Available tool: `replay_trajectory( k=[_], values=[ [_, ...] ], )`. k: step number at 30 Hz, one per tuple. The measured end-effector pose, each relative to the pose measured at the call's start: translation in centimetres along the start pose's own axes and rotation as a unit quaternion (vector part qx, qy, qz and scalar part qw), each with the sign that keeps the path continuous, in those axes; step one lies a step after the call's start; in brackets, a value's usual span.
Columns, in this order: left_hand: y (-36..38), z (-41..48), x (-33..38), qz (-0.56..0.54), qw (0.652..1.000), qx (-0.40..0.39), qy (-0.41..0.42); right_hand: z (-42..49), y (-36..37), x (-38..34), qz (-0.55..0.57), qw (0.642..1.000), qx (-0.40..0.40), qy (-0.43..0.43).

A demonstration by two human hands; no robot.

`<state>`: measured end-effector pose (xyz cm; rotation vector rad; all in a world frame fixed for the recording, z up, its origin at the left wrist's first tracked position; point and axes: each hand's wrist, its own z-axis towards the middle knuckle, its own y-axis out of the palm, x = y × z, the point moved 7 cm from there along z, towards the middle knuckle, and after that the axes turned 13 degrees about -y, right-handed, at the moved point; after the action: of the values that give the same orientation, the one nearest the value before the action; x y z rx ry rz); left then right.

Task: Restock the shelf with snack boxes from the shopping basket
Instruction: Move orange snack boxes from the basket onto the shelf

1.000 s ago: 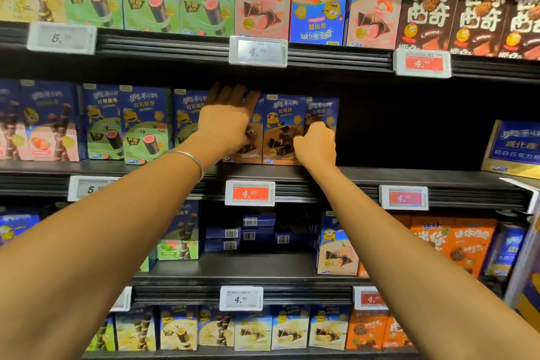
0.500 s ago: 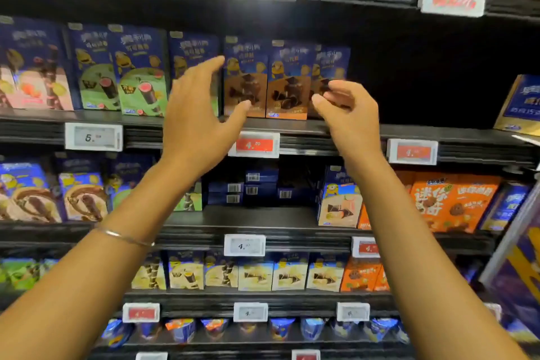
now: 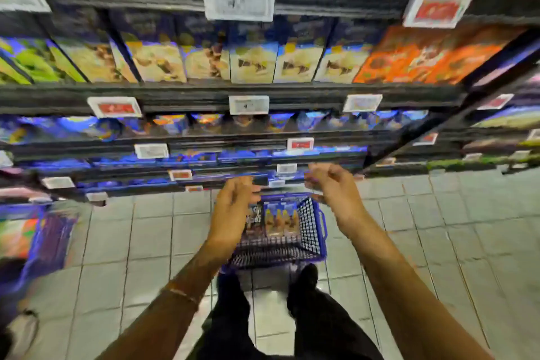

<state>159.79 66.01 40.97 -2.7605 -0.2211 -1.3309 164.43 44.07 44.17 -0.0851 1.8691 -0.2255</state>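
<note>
A blue wire shopping basket [image 3: 311, 231] stands on the tiled floor in front of my feet. Several snack boxes [image 3: 277, 221] lie flat inside it, blue and brown. My left hand [image 3: 232, 213] hangs over the basket's left side with loosely curled fingers and holds nothing. My right hand [image 3: 333, 187] is above the basket's far right corner, fingers also loosely bent and empty. The shelves [image 3: 222, 93] of snack boxes rise beyond the basket, blurred by head motion.
Yellow and orange boxes [image 3: 295, 63] fill the upper visible shelf, with price tags [image 3: 249, 104] along the shelf edges. A blue object [image 3: 49, 242] sits at the left on the floor. Pale floor tiles [image 3: 438, 228] spread to the right.
The view has swung down from the middle shelf to the floor. Both hands have left the shelved boxes and dropped to just above the basket, empty.
</note>
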Motion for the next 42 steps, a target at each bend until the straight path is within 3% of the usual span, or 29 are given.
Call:
replay_trajectory(
  k=[5,8,12,17,21,24,26,32,38,42],
  values=[
    [0.2,4.1,-11.9,-0.033,0.983,0.03,-0.178,-0.7,0.8,15.7,-0.033,0.986,0.003,0.166],
    [0.8,8.8,-18.9,-0.019,0.976,0.025,-0.216,1.1,1.6,26.3,-0.07,0.975,-0.031,0.207],
    [2.3,17.4,-29.1,-0.014,0.963,0.006,-0.268,6.0,3.6,40.8,-0.123,0.967,-0.068,0.212],
    [4.4,27.6,-39.4,-0.021,0.961,-0.015,-0.274,13.9,6.8,55.3,-0.126,0.984,-0.053,0.114],
    [5.7,33.7,-43.9,-0.07,0.959,-0.024,-0.272,18.1,8.5,63.7,-0.321,0.939,-0.108,0.068],
    [6.1,35.8,-44.6,-0.086,0.966,-0.009,-0.244,18.2,10.2,65.0,-0.422,0.902,-0.078,-0.04],
    [6.2,36.2,-43.8,-0.098,0.971,0.007,-0.218,17.6,10.2,64.8,-0.401,0.912,-0.007,-0.081],
    [7.3,34.2,-40.9,-0.078,0.981,0.03,-0.177,16.1,10.0,64.8,-0.156,0.985,0.029,-0.061],
    [7.4,33.6,-40.7,-0.046,0.986,0.046,-0.153,15.3,6.1,61.6,0.05,0.993,0.094,-0.052],
    [10.2,32.5,-40.7,-0.039,0.987,-0.034,-0.149,14.3,5.9,55.6,0.129,0.985,0.04,-0.102]
  ],
)
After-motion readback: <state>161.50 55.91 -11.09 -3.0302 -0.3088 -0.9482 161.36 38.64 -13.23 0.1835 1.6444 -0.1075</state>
